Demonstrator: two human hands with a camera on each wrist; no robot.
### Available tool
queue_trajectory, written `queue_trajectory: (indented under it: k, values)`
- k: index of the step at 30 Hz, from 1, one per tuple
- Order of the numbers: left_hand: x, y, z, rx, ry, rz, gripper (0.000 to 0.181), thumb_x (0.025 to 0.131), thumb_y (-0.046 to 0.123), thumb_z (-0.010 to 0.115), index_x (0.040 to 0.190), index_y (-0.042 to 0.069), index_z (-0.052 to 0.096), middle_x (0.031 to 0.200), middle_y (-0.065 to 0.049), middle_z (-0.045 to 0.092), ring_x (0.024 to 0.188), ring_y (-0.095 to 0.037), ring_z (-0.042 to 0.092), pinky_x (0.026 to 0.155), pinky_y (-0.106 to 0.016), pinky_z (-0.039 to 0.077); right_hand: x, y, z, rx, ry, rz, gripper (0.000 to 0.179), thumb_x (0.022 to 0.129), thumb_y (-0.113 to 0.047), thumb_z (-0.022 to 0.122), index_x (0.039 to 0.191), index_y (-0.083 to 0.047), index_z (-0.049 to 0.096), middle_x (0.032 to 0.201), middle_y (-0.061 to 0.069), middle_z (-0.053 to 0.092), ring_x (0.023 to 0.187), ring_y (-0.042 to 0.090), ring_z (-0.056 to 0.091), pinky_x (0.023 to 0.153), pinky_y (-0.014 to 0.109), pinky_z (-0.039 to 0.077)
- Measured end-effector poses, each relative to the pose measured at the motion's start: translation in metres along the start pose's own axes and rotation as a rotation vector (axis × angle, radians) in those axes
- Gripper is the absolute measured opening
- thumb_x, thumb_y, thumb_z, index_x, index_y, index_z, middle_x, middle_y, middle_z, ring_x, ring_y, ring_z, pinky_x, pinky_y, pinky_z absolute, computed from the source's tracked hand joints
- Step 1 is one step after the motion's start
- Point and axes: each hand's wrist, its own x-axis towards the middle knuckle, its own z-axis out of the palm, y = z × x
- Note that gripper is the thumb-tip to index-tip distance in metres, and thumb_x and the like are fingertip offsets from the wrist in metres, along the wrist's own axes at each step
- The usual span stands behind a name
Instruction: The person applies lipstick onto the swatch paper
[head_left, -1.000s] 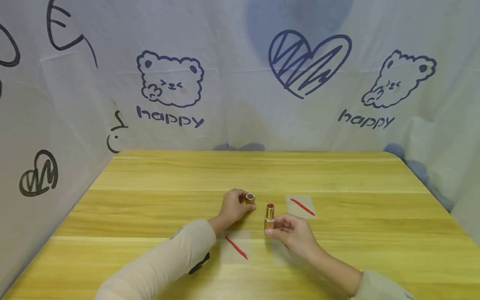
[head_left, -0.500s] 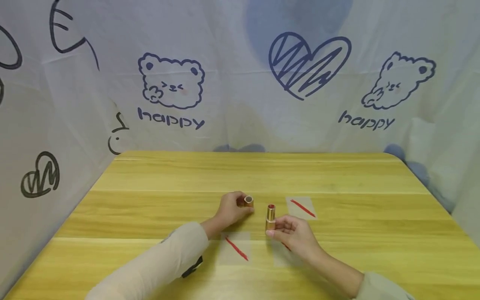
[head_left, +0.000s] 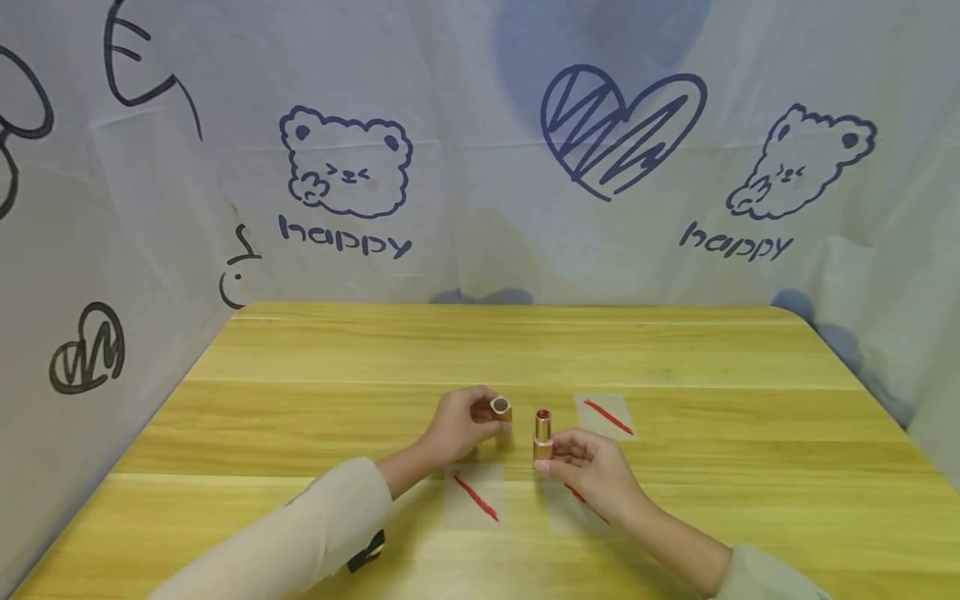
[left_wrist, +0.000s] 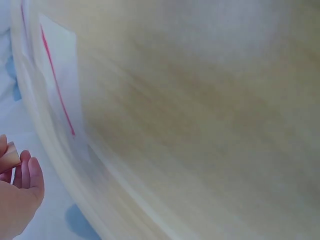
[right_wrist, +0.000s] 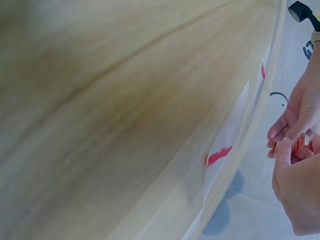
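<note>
Near the middle of the table in the head view, my left hand (head_left: 453, 429) pinches a gold lipstick cap (head_left: 501, 410), its hollow mouth tipped up toward the camera. A little nearer and to the right, my right hand (head_left: 600, 473) pinches the lower part of an upright gold lipstick (head_left: 543, 437), with red showing at its top. Cap and lipstick are apart, with a small gap between them. The left wrist view catches the cap (left_wrist: 11, 159) between fingers at its left edge. In the right wrist view the lipstick's red end (right_wrist: 299, 143) shows, with both hands close together.
Small pale papers with red strokes lie on the wooden table (head_left: 300, 400): one paper (head_left: 461, 517) in front of the left hand, one paper (head_left: 564, 518) partly under the right hand, another paper (head_left: 621, 406) farther back. A patterned curtain (head_left: 480, 150) hangs behind the table.
My left hand has moved slightly nearer and to the left, its forearm swinging lower, with the cap tilting more toward the camera. The right hand and lipstick have barely moved.
</note>
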Motion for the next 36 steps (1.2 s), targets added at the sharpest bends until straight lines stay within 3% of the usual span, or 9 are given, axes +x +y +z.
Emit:
queue_trajectory:
  k: [8, 12, 17, 28, 36]
  values:
    - [-0.013, 0.013, -0.006, -0.012, -0.018, -0.016, 0.023, 0.077, 0.002, 0.073, 0.098, -0.004, 0.067, 0.092, -0.016, 0.069, 0.078, -0.018, 0.064, 0.067, -0.017, 0.053, -0.001, -0.003, -0.003, -0.018, -0.009, -0.014, 0.035, 0.081, -0.008, 0.07, 0.107, 0.013, 0.057, 0.104, 0.02, 0.067, 0.085, 0.007, 0.064, 0.076, 0.017, 0.053]
    - [-0.019, 0.017, -0.006, -0.035, -0.071, 0.018, 0.023, 0.076, 0.001, 0.073, 0.097, -0.005, 0.067, 0.092, -0.018, 0.069, 0.077, -0.018, 0.065, 0.066, -0.016, 0.053, -0.002, -0.002, -0.006, -0.042, -0.012, -0.018, 0.036, 0.081, -0.009, 0.07, 0.107, 0.012, 0.056, 0.104, 0.021, 0.067, 0.086, 0.008, 0.064, 0.076, 0.017, 0.053]
    - [-0.024, 0.019, -0.004, -0.014, -0.103, 0.043, 0.022, 0.076, 0.002, 0.073, 0.097, -0.003, 0.068, 0.089, -0.015, 0.07, 0.073, -0.008, 0.062, 0.063, -0.013, 0.051, -0.003, -0.001, -0.01, -0.06, -0.034, -0.037, 0.033, 0.081, -0.006, 0.069, 0.105, 0.013, 0.056, 0.102, 0.022, 0.067, 0.086, 0.008, 0.064, 0.075, 0.017, 0.053]
    - [-0.035, 0.02, -0.007, 0.02, -0.12, 0.031, 0.025, 0.075, 0.005, 0.075, 0.097, -0.005, 0.069, 0.087, -0.015, 0.07, 0.068, -0.002, 0.056, 0.058, -0.014, 0.049, -0.007, -0.001, -0.017, -0.157, -0.113, -0.158, 0.03, 0.083, -0.005, 0.066, 0.106, 0.011, 0.058, 0.102, 0.026, 0.064, 0.085, 0.006, 0.061, 0.077, 0.017, 0.053]
    - [-0.042, 0.016, -0.011, 0.049, -0.163, 0.088, 0.028, 0.075, 0.006, 0.075, 0.098, -0.007, 0.068, 0.088, -0.017, 0.07, 0.07, -0.004, 0.059, 0.06, -0.013, 0.05, -0.009, 0.004, -0.025, -0.249, -0.171, -0.224, 0.03, 0.086, -0.008, 0.063, 0.109, 0.011, 0.059, 0.1, 0.022, 0.065, 0.083, -0.001, 0.058, 0.072, 0.017, 0.053]
